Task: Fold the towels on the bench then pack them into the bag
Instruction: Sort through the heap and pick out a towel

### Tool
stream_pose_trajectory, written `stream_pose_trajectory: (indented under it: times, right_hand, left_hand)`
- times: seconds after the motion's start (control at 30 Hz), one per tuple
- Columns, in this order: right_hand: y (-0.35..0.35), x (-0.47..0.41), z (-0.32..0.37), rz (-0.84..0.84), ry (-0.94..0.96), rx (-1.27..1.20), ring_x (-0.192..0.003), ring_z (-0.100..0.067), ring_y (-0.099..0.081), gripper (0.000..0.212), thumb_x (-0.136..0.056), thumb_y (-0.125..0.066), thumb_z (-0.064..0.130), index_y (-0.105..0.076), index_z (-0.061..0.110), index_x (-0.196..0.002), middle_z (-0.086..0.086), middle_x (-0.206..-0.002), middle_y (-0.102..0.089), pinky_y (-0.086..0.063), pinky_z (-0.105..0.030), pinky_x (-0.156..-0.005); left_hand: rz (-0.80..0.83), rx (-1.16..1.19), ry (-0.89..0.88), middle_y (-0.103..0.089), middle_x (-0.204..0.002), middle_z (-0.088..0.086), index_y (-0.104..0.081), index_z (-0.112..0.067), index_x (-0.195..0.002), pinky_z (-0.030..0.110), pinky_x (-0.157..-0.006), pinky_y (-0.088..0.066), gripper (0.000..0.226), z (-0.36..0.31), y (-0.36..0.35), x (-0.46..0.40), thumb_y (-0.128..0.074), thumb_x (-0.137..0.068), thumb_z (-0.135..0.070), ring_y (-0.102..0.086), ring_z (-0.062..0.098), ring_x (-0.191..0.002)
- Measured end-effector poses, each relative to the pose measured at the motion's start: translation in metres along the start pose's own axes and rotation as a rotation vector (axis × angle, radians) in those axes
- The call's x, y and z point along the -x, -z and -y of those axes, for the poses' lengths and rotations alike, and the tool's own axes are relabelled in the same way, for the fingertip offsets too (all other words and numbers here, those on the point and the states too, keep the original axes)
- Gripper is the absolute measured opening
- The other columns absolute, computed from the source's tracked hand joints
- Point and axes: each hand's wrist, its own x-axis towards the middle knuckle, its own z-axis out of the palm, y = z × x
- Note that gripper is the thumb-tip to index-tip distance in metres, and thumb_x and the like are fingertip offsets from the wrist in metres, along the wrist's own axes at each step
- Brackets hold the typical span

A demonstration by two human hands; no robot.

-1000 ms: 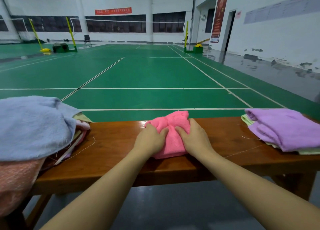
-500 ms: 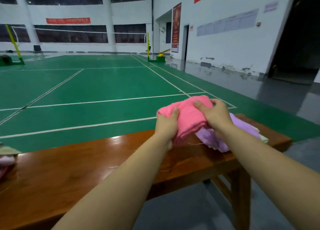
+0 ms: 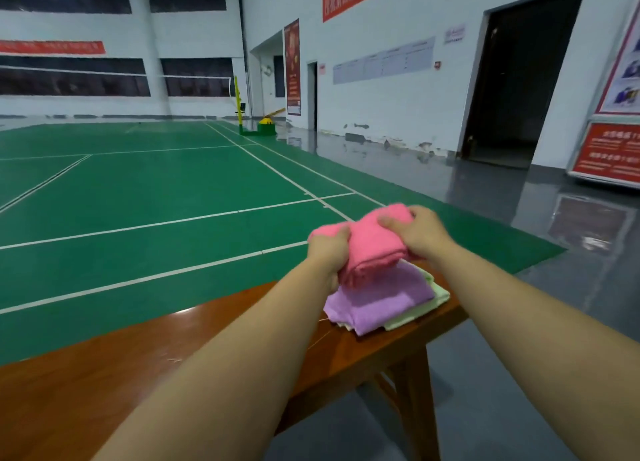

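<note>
Folded pink terry towel [image 3: 372, 249] held over folded lilac towel [image 3: 377, 299] | left hand [image 3: 327, 252] gripping near-left end, right hand [image 3: 417, 233] gripping far-right end, fingers curled on cloth | pale green towel [image 3: 438, 296] beneath lilac | stack at right end of glossy brown wooden desk [image 3: 173, 374] | green court floor [image 3: 156, 190] beyond

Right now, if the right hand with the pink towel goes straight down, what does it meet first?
Probably the folded purple towel directly beneath the pink towel gripped by the right hand. The gap looks small, though depth is unclear.
</note>
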Motion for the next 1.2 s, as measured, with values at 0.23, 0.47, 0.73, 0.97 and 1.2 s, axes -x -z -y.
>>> stream_pose_trajectory:
  times: [0.23, 0.47, 0.73, 0.97, 1.2]
  right_hand:
    - [-0.017, -0.016, -0.042, 0.098, -0.027, 0.542, -0.126, -0.033, -0.056, 0.077, -0.085, -0.071, 0.06, -0.052, 0.012, -0.142, -0.012, -0.143, -0.057, -0.046, -0.043, -0.105]
    - [-0.043, 0.014, -0.027, 0.467, 0.339, 0.883, -0.152, -0.024, -0.023, 0.049, -0.111, -0.02, 0.033, -0.041, 0.02, -0.153, -0.009, -0.165, -0.028, -0.016, -0.04, -0.122]
    - [-0.048, 0.019, -0.008, 0.308, 0.359, 0.855, -0.156, -0.02, -0.011, 0.057, -0.108, -0.02, 0.049, -0.027, 0.025, -0.16, 0.0, -0.169, -0.014, -0.005, -0.048, -0.125]
    - [-0.136, 0.057, 0.065, 0.397, 0.628, 0.77, -0.156, -0.015, -0.012, 0.059, -0.107, -0.021, 0.053, -0.023, 0.027, -0.16, 0.006, -0.169, -0.014, -0.008, -0.043, -0.126]
    - [-0.284, 0.148, 0.159, 0.587, 0.854, 0.597, -0.155, -0.016, -0.017, 0.058, -0.107, -0.028, 0.051, -0.026, 0.025, -0.16, 0.003, -0.168, -0.017, -0.013, -0.042, -0.126]
  left_hand:
    - [-0.209, -0.969, -0.06, -0.042, -0.146, 0.021, -0.035, 0.001, -0.146, 0.044, -0.11, -0.04, 0.096, 0.04, 0.02, -0.016, -0.055, -0.087, -0.072, -0.044, 0.037, -0.134]
    - [0.218, -1.384, -0.455, -0.008, -0.169, 0.014, -0.01, -0.01, -0.161, 0.046, -0.127, -0.002, 0.058, 0.068, 0.005, -0.02, -0.01, -0.109, -0.035, -0.003, 0.029, -0.156]
    - [0.088, -1.159, -0.341, 0.006, -0.17, 0.008, -0.007, -0.01, -0.162, 0.046, -0.127, -0.001, 0.066, 0.055, 0.038, -0.004, -0.013, -0.108, -0.048, 0.005, 0.023, -0.157]
    - [-0.211, -1.203, -0.316, -0.004, -0.17, 0.009, -0.008, -0.011, -0.162, 0.043, -0.127, -0.009, 0.068, 0.031, 0.182, 0.034, -0.022, -0.108, -0.05, -0.007, 0.025, -0.156]
    - [-0.472, -1.358, -0.221, -0.008, -0.17, 0.008, -0.01, -0.012, -0.162, 0.044, -0.126, -0.011, 0.065, 0.011, 0.369, 0.123, -0.022, -0.108, -0.048, -0.012, 0.026, -0.156]
